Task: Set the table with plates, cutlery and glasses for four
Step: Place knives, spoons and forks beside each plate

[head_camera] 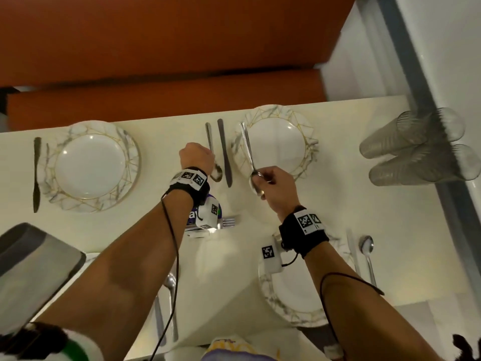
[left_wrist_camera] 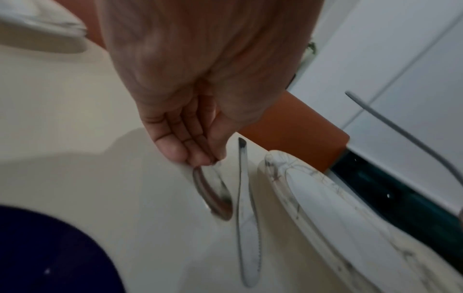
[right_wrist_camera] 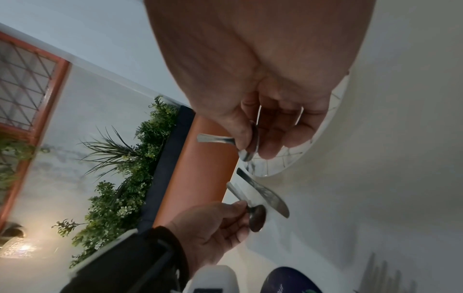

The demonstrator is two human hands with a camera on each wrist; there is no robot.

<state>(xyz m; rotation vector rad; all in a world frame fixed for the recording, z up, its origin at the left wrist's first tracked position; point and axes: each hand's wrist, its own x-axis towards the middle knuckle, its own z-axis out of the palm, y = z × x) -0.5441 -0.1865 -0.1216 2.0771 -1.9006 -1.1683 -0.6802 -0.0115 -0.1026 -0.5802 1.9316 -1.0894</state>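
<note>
orange bench | white wall (plants) | red-framed window

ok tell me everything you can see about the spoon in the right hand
The spoon is shiny metal, slim-handled, with a flared handle end. The right hand pinches it at the bowl end, thumb and fingers curled round the bowl, so the handle points away over the rim of the far marbled plate. It looks lifted and tilted rather than lying flat. A knife and another spoon lie on the table just to its left.
</note>
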